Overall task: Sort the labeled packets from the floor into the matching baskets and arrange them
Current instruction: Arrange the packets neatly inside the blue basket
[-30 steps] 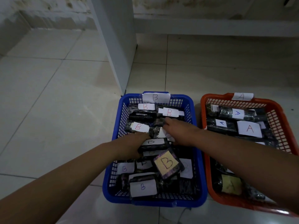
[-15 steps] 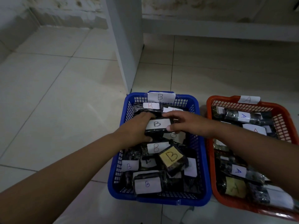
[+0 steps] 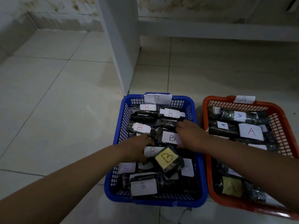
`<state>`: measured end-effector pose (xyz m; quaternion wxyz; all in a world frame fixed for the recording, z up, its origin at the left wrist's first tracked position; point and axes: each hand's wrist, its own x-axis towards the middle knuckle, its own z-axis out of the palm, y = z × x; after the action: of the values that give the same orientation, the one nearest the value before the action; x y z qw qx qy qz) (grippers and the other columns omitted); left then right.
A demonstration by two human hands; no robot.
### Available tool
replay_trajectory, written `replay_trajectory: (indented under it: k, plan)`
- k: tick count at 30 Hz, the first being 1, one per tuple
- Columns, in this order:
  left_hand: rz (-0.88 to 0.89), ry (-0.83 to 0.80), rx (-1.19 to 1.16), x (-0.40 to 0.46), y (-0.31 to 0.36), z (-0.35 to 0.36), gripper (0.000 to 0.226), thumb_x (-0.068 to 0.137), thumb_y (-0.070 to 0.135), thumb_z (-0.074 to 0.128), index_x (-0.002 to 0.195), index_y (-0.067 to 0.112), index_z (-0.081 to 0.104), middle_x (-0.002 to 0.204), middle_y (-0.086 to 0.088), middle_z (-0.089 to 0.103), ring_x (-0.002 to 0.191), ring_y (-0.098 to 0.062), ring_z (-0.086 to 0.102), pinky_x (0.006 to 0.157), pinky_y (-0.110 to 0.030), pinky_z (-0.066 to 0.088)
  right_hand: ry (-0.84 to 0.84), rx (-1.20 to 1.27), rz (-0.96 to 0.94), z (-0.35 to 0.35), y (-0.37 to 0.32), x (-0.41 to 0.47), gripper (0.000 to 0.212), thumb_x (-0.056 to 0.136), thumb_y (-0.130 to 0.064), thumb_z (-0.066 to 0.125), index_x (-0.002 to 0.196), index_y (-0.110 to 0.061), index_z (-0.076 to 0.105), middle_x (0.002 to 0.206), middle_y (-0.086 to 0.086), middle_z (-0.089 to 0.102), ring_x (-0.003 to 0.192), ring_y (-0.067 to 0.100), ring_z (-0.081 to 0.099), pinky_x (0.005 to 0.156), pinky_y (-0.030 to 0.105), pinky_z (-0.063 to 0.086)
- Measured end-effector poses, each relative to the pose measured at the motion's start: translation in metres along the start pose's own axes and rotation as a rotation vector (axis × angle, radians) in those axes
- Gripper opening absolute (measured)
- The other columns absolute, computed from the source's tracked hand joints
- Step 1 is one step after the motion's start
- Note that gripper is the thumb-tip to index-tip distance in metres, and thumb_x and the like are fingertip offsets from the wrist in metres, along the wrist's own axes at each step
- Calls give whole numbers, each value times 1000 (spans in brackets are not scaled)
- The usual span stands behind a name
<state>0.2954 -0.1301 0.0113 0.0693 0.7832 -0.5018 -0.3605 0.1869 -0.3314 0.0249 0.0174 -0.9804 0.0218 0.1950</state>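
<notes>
A blue basket (image 3: 118, 130) tagged B holds several dark packets with B labels. Both hands are inside it. My left hand (image 3: 137, 149) and my right hand (image 3: 189, 135) press on either side of one dark packet with a white B label (image 3: 169, 137) lying in the middle of the basket. A packet with a yellow B label (image 3: 167, 158) lies tilted just in front of the hands. To the right stands the orange basket (image 3: 284, 125) tagged A, filled with A-labelled packets (image 3: 250, 131).
The baskets sit side by side on a pale tiled floor (image 3: 48, 118). A white partition (image 3: 119, 50) ends just behind the blue basket. A low white ledge (image 3: 218, 29) runs along the stained back wall.
The hands carried the B packet from the basket's front up toward the back, then set it down in the middle row. The camera view shifted slightly.
</notes>
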Motion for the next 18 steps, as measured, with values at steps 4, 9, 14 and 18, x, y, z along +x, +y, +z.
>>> replay_trajectory:
  k: [4, 9, 14, 18]
  plan:
    - [12, -29, 16, 2, -6, -13, 54, 80, 32, 72, 130, 25, 53, 120, 2, 52, 108, -12, 48, 85, -20, 39, 12, -82, -56, 1, 2, 4, 66, 76, -40, 70, 129, -12, 42, 128, 7, 44, 113, 22, 44, 93, 34, 39]
    - [-24, 264, 41, 13, -17, -26, 41, 89, 21, 60, 129, 22, 51, 125, -1, 50, 115, -17, 46, 96, -28, 39, 78, -169, -86, 5, 1, 11, 52, 82, -21, 62, 128, -11, 39, 123, 10, 46, 106, 25, 49, 87, 34, 39]
    - [-111, 269, 471, 21, -30, -26, 53, 89, 28, 56, 139, 21, 39, 137, -3, 44, 126, -22, 40, 102, -38, 37, 212, -132, -46, 11, 2, 8, 45, 62, -18, 78, 101, -13, 57, 96, 7, 61, 85, 23, 57, 72, 32, 45]
    - [-79, 315, 762, 24, -19, -22, 39, 90, 24, 50, 127, 13, 46, 127, -8, 51, 117, -25, 47, 101, -36, 32, 169, -106, -52, 16, -5, 4, 57, 79, -10, 61, 132, -12, 41, 128, 8, 49, 109, 29, 47, 89, 38, 37]
